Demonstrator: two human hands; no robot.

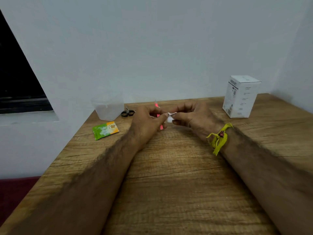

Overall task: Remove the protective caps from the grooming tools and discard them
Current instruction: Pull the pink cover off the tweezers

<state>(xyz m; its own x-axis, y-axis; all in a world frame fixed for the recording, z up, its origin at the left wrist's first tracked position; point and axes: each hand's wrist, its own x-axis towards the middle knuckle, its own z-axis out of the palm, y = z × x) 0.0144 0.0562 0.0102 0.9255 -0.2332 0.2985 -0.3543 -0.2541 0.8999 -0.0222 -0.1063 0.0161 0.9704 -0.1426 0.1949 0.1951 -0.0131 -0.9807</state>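
Note:
My left hand (147, 122) grips a thin pink grooming tool (157, 106); its tip sticks up behind the fingers and its lower end shows below the thumb. My right hand (193, 118) pinches a small white cap (169, 118) between thumb and forefinger. The left thumb touches the same cap. Both hands meet above the middle of the wooden table (169, 167). Whether the cap still sits on the tool is hidden by the fingers.
A clear plastic container (108, 107) stands at the table's back left. Small black-handled scissors (127, 113) lie beside it. A green and orange sachet (105, 130) lies near the left edge. A white carton (241, 96) stands at the back right.

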